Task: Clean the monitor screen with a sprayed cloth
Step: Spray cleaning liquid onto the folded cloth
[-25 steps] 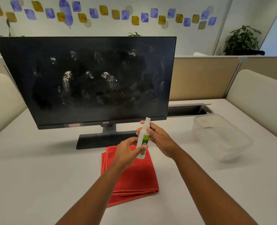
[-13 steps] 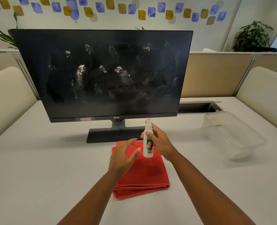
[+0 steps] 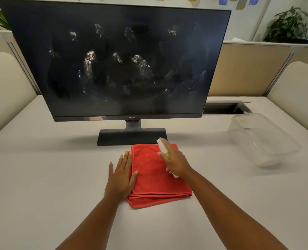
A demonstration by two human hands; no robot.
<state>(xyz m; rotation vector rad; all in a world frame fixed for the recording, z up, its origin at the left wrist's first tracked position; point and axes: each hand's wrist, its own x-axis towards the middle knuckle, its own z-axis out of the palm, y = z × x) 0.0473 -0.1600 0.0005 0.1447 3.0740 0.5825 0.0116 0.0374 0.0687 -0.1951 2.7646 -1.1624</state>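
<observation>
The cloth [image 3: 158,175] is red, folded into a thick rectangle, and lies flat on the table [image 3: 41,177] just in front of the monitor [image 3: 122,60] base. It appears soft, light and limp; it will likely unfold or sag if lifted by one corner, so it is best gathered by the folded stack or pinched across a full edge. The nap looks grippy, not slippery.

The left hand [image 3: 121,175] rests flat with fingers spread and straight, its thumb side overlapping the left edge of the cloth; it clasps nothing and pins the cloth in place. The right hand [image 3: 175,162] is above the cloth's far right portion, fingers wrapped tight around a small spray bottle [image 3: 163,147], which is tilted with its nozzle toward the monitor base. The bottle looks light and rigid; its smooth plastic may slip if wet.

Behind the cloth, the monitor screen carries many white smudges across its centre. The panel is probably fragile, so light pressure is advised. A clear plastic container [image 3: 263,139] stands well to the right of the cloth.
</observation>
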